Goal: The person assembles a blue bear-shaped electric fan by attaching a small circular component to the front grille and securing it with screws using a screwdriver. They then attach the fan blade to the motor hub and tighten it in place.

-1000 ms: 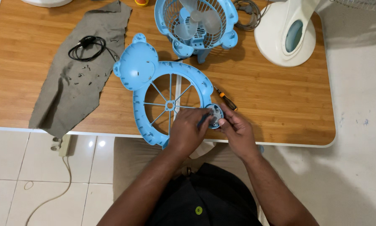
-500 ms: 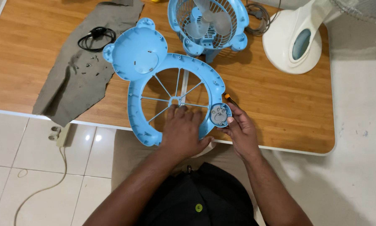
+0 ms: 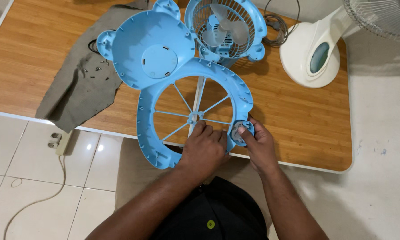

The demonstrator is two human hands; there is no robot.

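A light blue bear-shaped fan cover [image 3: 146, 58], with a round head and a spoked ring below it, is lifted and tilted above the wooden table [image 3: 306, 120]. My left hand [image 3: 204, 149] grips the ring's lower rim, fingers over the spokes near the hub. My right hand [image 3: 258, 144] pinches the small round grey disc [image 3: 241, 132] set in the ring's right foot. A blue fan [image 3: 226, 29] with grille and blades stands behind the cover.
A grey cloth [image 3: 77, 84] with several loose screws and a black cord lies at the left. A white fan base [image 3: 313, 53] stands at the right, its grille at the top right corner. A cable coil [image 3: 275, 22] lies behind. A power strip [image 3: 55, 140] sits on the tiled floor.
The blue cover has been raised and tipped up toward the camera. My left hand moved from the small disc to the ring's rim; the screwdriver is now hidden.
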